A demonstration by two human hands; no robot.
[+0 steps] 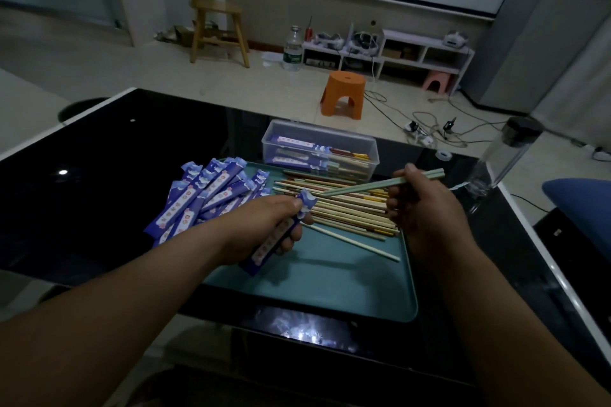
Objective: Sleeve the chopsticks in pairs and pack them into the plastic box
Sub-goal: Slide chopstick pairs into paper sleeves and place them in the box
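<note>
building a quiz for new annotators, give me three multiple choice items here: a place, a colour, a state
1. Where is the plastic box?
A) on the floor
B) on the table, just beyond the tray's far edge
C) in the person's lap

2. What colour is the chopstick pair in the right hand?
A) pale green
B) black
C) red

3. How is the sleeve in the left hand?
A) lying in the box
B) torn in half
C) gripped, with the pair's tips not yet in it

Answers:
1 B: it stands behind the tray on the dark table.
2 A: both sticks look pale green.
3 C: fingers curl round it, tips short of its mouth.
</note>
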